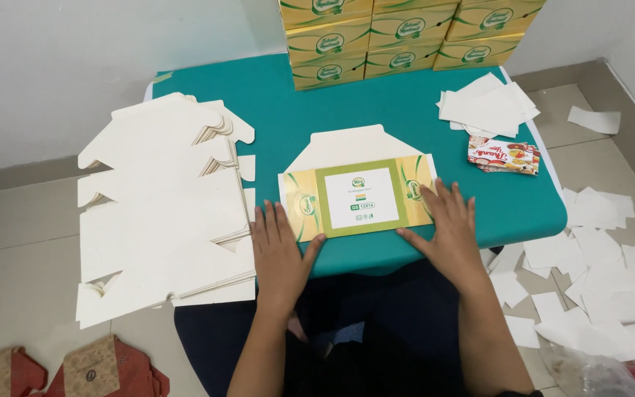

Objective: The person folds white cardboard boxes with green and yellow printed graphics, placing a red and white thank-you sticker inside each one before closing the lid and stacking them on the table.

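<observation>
Hands, left hand (279,254) and right hand (446,231), press flat-open on folded carton (358,197), beside blanks stack (163,213).

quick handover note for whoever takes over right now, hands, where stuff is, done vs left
Left hand: flat, open, on the left end of the yellow-green box blank.
Right hand: flat, open, on its right end.
The blank lies unfolded, printed side up, mid green table.
Done: finished boxes stacked at the far edge.
Left: a pile of white blanks on the left; white paper slips at far right, more on the floor.
</observation>
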